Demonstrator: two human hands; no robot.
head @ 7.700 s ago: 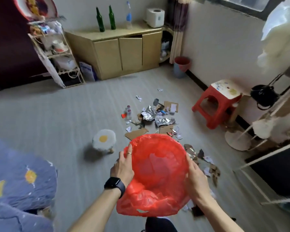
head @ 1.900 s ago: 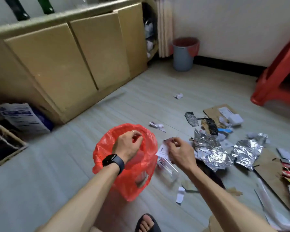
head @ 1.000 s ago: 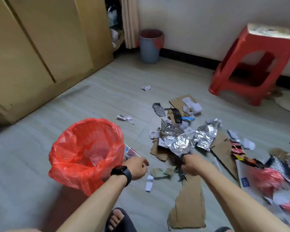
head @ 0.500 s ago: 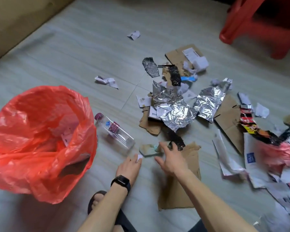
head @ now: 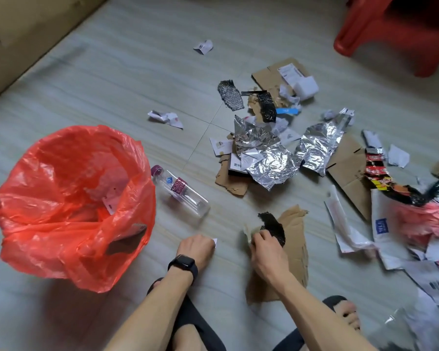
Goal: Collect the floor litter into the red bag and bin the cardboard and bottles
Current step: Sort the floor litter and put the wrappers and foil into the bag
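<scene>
While the crinkly red bag (head: 74,203) gapes at left, a clear plastic bottle (head: 181,193) lying just beside it, my left hand (head: 197,249) curls round a white paper scrap (head: 214,241) and my right hand (head: 264,245) pinches a pale crumpled wad (head: 247,233) over torn cardboard (head: 293,239).

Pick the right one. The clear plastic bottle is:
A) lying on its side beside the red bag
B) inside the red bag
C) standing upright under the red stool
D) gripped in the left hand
A: the bottle lies on its side on the floor beside the red bag; the left hand holds a white scrap, the right hand a pale wrapper.
</scene>
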